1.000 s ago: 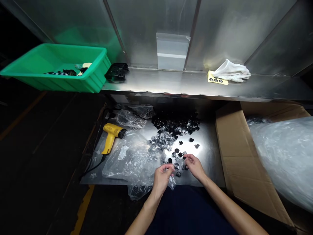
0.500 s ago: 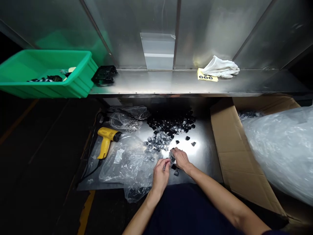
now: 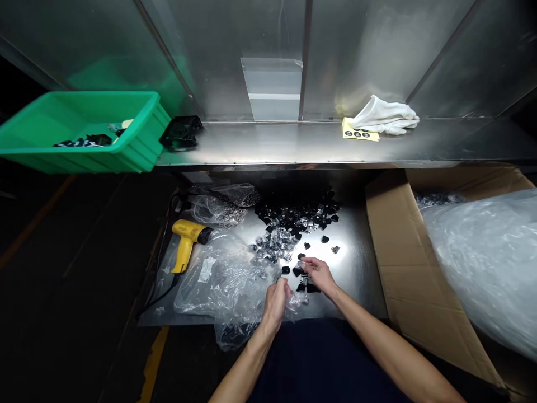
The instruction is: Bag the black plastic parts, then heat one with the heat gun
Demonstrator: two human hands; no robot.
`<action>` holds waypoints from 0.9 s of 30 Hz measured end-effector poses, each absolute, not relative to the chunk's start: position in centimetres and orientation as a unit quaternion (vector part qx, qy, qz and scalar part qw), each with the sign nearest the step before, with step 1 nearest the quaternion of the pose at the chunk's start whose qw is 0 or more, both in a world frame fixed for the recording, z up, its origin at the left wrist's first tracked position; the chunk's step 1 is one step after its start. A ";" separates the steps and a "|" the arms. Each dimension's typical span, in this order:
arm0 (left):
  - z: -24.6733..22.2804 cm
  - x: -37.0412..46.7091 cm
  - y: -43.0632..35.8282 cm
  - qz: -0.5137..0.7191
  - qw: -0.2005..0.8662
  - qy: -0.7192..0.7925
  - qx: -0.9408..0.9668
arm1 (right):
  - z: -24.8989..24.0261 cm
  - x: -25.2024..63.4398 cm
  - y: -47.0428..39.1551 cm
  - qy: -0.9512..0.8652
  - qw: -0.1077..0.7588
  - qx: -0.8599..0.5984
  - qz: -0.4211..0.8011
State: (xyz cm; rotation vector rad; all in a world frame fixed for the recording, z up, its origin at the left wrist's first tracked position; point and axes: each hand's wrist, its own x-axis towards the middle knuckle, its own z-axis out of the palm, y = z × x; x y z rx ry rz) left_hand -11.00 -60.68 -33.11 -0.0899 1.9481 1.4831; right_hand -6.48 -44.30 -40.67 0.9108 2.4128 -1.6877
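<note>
a dull metal wall (image 3: 210, 50) rises before me, parted into panels by dark seams (image 3: 307, 33), with a pale rectangular sheet (image 3: 272, 81) flat against it. a metal shelf (image 3: 264, 143) runs along the wall, and below it spreads a metal surface (image 3: 356, 263) where light glares white. off to the left the floor (image 3: 92, 291) is dark, marked with ragged yellow stripes (image 3: 153, 358), deep in shadow.

My left hand (image 3: 276, 301): bare, fingers curled inward | my right hand (image 3: 319, 274): fingers pointing left, slightly farther forward | my left forearm (image 3: 248, 358): slants up rightward | my right forearm (image 3: 375, 338): slants up leftward | hands near, apart
</note>
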 end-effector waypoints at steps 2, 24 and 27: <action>-33.4 -11.0 -60.5 0.592 0.388 0.701 -0.091 | -39.6 -5.8 -43.9 0.694 0.017 0.313 -0.648; -34.0 -10.6 -60.9 0.687 0.364 0.618 -0.115 | -32.1 -4.1 -44.8 0.691 -0.035 0.254 -0.676; -33.9 -10.5 -60.9 0.692 0.369 0.609 -0.115 | -32.7 -3.9 -45.3 0.718 0.000 0.239 -0.654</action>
